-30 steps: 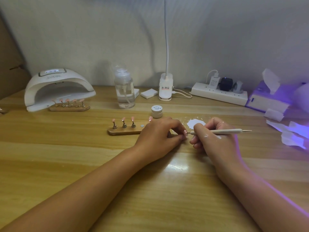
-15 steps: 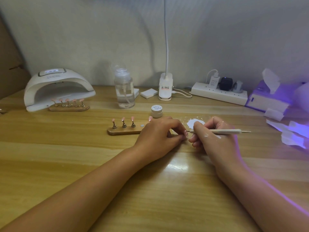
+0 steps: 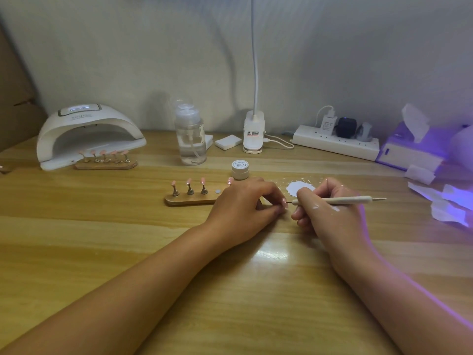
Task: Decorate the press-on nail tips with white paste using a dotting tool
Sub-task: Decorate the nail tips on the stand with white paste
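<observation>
Pink nail tip (image 3: 284, 201), dotting tool (image 3: 332, 200), white paste (image 3: 300, 187)

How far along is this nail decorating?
White paste is already spread on the table. Now the left hand pinches one pink nail tip while the right hand holds the dotting tool at it. The near stand tips seem plain pink, so likely left; the far set by the lamp is too small to judge.

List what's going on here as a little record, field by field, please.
left hand: pinches a pink nail tip
right hand: holds dotting tool, point at that tip
white paste: smeared on the table, behind right hand
nail stand: four pink tips showing, one socket bare
small jar: lid on, behind left hand
</observation>
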`<state>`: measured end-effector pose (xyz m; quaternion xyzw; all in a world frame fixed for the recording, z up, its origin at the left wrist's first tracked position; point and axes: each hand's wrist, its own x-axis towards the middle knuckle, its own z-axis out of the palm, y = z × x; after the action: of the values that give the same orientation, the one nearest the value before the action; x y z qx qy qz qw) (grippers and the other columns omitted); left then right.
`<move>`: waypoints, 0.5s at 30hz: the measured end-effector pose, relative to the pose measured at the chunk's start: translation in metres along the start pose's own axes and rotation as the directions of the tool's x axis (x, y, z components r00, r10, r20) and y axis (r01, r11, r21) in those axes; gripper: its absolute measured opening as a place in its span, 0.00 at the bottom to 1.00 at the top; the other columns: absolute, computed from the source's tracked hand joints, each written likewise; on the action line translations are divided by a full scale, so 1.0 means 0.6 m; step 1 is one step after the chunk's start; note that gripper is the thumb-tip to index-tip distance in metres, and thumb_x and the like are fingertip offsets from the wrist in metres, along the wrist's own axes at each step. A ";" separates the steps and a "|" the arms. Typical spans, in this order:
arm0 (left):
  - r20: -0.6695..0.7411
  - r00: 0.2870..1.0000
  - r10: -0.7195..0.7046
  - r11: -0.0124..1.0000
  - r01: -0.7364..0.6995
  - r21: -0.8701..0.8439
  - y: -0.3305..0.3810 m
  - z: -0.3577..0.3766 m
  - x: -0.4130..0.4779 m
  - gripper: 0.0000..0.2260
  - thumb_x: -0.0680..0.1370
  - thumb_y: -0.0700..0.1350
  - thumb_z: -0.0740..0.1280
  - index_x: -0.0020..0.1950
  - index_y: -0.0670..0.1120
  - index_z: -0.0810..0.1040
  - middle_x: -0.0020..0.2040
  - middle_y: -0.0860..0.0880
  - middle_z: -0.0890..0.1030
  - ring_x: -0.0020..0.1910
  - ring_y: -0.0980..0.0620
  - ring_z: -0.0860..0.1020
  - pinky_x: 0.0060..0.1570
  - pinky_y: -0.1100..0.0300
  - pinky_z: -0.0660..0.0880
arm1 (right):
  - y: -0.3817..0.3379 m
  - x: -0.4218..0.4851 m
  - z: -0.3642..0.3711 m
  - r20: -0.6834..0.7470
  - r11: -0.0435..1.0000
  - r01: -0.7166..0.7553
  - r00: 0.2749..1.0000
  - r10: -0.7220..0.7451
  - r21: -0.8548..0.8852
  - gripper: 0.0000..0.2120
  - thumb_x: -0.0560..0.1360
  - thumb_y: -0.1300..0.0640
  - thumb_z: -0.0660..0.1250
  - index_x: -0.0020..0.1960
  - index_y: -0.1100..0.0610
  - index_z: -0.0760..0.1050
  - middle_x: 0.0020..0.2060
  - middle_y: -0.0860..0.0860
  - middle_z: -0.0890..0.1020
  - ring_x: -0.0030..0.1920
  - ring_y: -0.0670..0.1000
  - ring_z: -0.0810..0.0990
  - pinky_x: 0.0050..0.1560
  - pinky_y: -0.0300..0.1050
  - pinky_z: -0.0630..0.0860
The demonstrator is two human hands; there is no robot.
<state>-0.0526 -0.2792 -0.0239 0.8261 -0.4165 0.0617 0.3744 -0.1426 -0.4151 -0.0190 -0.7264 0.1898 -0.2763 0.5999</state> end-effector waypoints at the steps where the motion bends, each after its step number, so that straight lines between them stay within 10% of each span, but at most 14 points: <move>1: 0.000 1.000 0.001 1.000 -0.001 -0.004 0.000 0.000 0.000 0.05 0.74 0.46 0.74 0.44 0.56 0.82 0.43 0.59 0.80 0.33 0.63 0.76 0.45 0.62 0.74 | 0.000 0.000 0.000 0.003 1.000 -0.003 1.000 0.003 0.000 0.08 0.69 0.57 0.69 0.36 0.56 0.70 0.27 0.53 0.84 0.25 0.46 0.79 0.30 0.46 0.75; 15: 0.002 1.000 0.002 1.000 -0.002 -0.023 -0.001 0.001 0.000 0.05 0.74 0.45 0.74 0.45 0.56 0.82 0.43 0.59 0.81 0.35 0.64 0.76 0.43 0.64 0.72 | -0.002 0.000 0.000 -0.031 1.000 -0.012 0.999 0.011 -0.024 0.10 0.70 0.60 0.67 0.34 0.54 0.68 0.25 0.53 0.82 0.23 0.45 0.76 0.27 0.44 0.72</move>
<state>-0.0523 -0.2795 -0.0244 0.8214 -0.4183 0.0565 0.3835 -0.1425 -0.4149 -0.0180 -0.7281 0.2064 -0.2816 0.5899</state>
